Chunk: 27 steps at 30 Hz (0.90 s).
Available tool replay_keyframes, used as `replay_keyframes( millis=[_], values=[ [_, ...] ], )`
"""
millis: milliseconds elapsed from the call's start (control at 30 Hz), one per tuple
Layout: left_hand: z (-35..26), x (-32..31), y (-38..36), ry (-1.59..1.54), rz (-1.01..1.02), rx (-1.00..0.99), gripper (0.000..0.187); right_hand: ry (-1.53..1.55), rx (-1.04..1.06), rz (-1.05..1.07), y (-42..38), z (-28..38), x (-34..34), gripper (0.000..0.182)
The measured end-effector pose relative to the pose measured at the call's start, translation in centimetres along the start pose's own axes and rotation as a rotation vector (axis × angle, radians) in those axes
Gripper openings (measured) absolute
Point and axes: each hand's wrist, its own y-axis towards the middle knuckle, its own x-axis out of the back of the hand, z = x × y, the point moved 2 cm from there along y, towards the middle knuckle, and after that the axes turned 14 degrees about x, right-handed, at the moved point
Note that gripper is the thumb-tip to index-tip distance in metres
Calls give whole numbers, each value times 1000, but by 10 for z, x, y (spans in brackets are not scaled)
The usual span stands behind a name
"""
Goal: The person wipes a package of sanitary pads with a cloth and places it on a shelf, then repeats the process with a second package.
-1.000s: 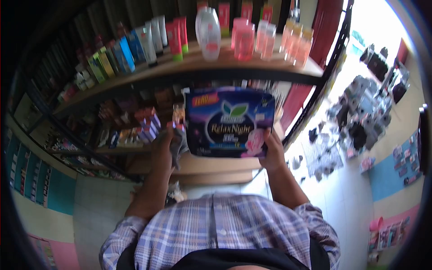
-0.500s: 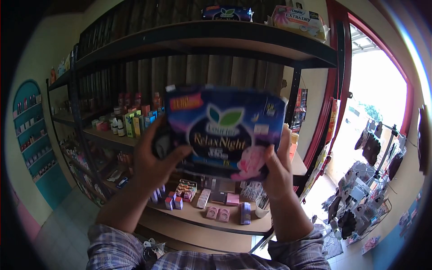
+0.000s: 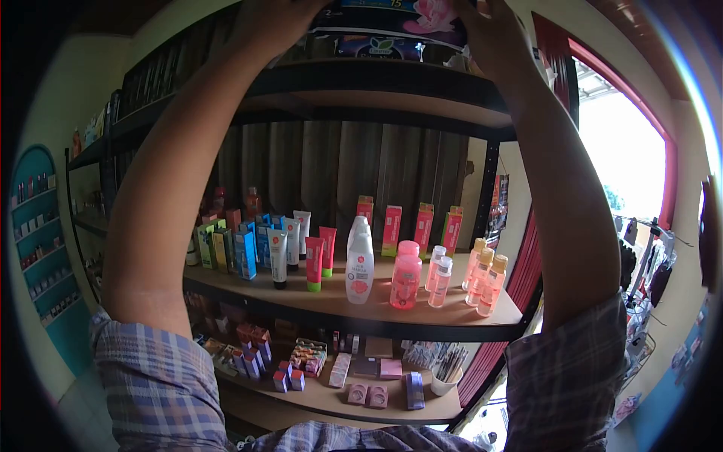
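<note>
Both arms reach up past the top shelf [image 3: 392, 84]. A dark blue pad package [image 3: 392, 19] with a pink flower is between the hands, cut off by the upper frame edge. My left hand [image 3: 290, 22] grips its left side, and my right hand [image 3: 493, 22] holds its right side; the fingertips of both are partly out of view. Behind and below the held package, another dark blue package [image 3: 380, 48] with a green leaf logo rests on the top shelf.
The middle shelf [image 3: 354, 316] bears a white bottle [image 3: 360, 264], a pink bottle [image 3: 406, 275], tubes and boxes. Small boxes and a white cup [image 3: 444, 384] of brushes sit lower. A bright doorway [image 3: 625, 135] and hanging goods are at right.
Both hands have raised the package from chest height to the top shelf's level. The middle shelf's bottles and tubes, hidden before, now show between the arms.
</note>
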Motion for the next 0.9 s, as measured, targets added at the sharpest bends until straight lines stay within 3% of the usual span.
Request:
replay_keyframes(
  millis=[33, 67, 100, 167, 200, 233, 267, 333, 533, 600, 767, 867, 900],
  values=[
    [-11, -2, -2, 134, 64, 163, 47, -230, -67, 7, 5, -6, -7, 45],
    [-14, -3, -2, 267, 130, 324, 45, -237, -60, 2, 6, -12, -15, 45],
    [-1, -9, 4, 259, 127, 317, 45, -223, -23, 28, 4, -18, -25, 47],
    [50, -38, 30, 625, 36, -12, 38, -215, 20, 52, 4, -34, -46, 49],
    [92, -55, 50, 693, 94, -38, 60, -340, -48, 126, 5, -47, -61, 62],
    [100, -60, 45, 690, 91, -36, 60, -463, -116, 200, 6, -47, -69, 75],
    [106, -67, 42, 728, 115, -37, 61, -465, -113, 199, 4, -47, -72, 75],
    [110, -72, 43, 762, 138, -45, 62, -332, -101, 491, -6, -47, -78, 97],
    [107, -66, 47, 769, 420, 122, 77, -458, -117, 641, 1, -47, -77, 107],
    [113, -66, 55, 707, 493, 127, 85, -536, -139, 655, 3, -51, -82, 107],
    [125, -73, 56, 700, 433, 101, 81, -587, -202, 767, 12, -62, -84, 104],
    [127, -72, 53, 628, 359, 123, 79, -682, -164, 863, 16, -69, -84, 96],
    [126, -71, 51, 605, 327, 150, 78, -678, -133, 928, 18, -71, -83, 85]
  ],
)
